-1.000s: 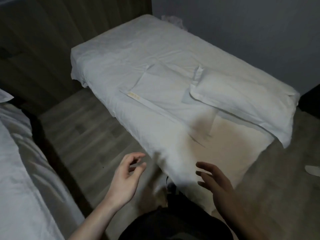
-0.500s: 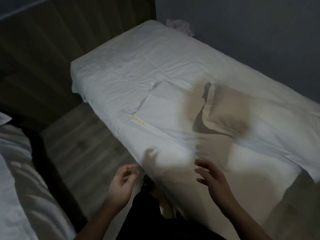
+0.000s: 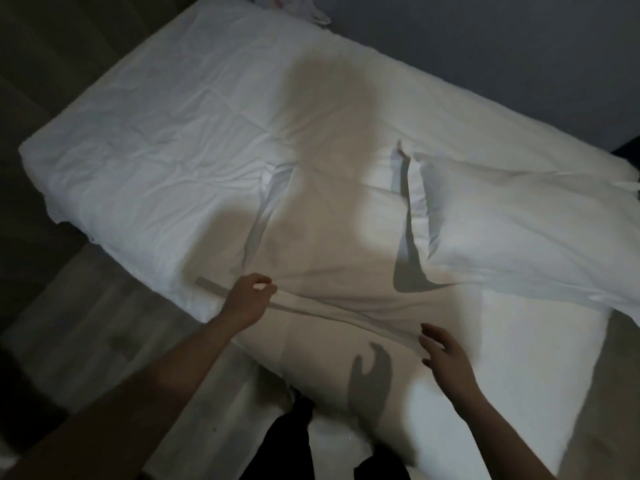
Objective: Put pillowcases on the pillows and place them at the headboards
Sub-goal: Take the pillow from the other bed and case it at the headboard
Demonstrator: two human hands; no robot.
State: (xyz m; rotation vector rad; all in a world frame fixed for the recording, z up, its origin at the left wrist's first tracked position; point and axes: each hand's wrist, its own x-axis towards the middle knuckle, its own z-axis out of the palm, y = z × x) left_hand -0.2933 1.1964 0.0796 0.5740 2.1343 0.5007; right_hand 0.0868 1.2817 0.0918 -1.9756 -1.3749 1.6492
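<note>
A flat white pillowcase (image 3: pixel 322 251) lies spread on the near half of the white bed (image 3: pixel 156 133), its hemmed open edge running along the bed's near side. My left hand (image 3: pixel 247 299) rests at that edge with thumb and forefinger pinched together; whether cloth is between them is unclear. My right hand (image 3: pixel 446 355) hovers over the pillowcase's near right corner, fingers spread, holding nothing. A white pillow (image 3: pixel 519 223) lies to the right of the pillowcase, partly overlapping it.
A crumpled pale cloth (image 3: pixel 287 5) lies at the bed's far end by the grey wall (image 3: pixel 502 57). Wood-look floor (image 3: pixel 86 323) runs along the bed's left side. My shadow falls across the middle of the bed.
I have stepped up to the bed and leaned over it. Both hands have moved forward from above the floor onto the pillowcase's near edge.
</note>
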